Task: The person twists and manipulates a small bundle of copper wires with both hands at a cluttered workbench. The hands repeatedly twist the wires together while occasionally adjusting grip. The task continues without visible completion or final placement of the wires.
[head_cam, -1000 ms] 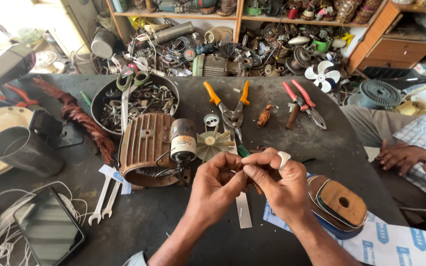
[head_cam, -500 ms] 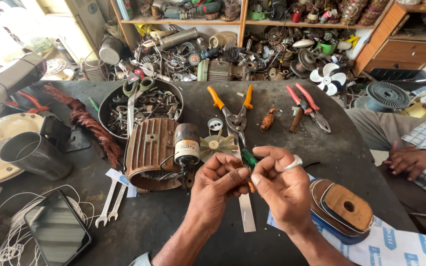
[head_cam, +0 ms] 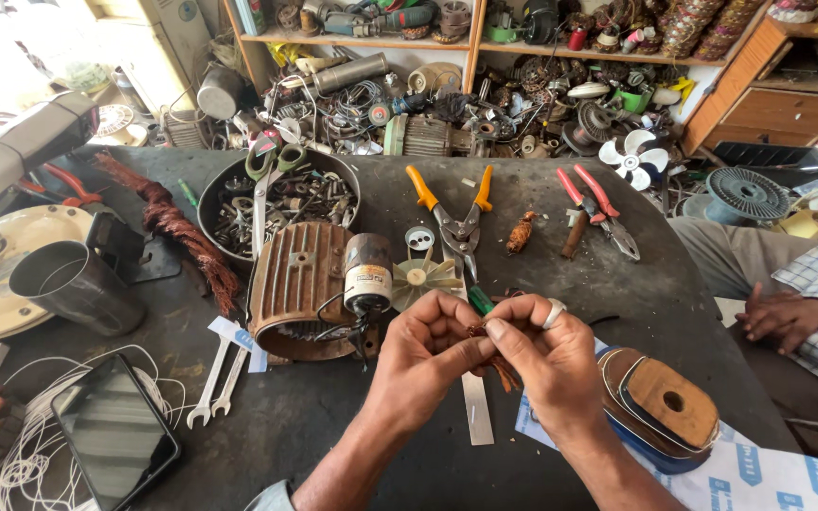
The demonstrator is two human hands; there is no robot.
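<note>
You are pinching a small bundle of copper wire (head_cam: 496, 352) between both hands, your left hand (head_cam: 423, 355) and right hand (head_cam: 546, 355) pressed together just above the metal strip (head_cam: 476, 407). Keep the grip close to the strands' ends, working clear of the finned motor housing (head_cam: 295, 284) left of your hands.

A single head-worn camera looks steeply down and forward from above the dark workbench (head_cam: 617, 284). It sits close to the person's left hand (head_cam: 418, 364) and right hand (head_cam: 546, 364), centred low in frame, and faces cluttered shelves (head_cam: 471, 43) beyond the bench's far edge.
</note>
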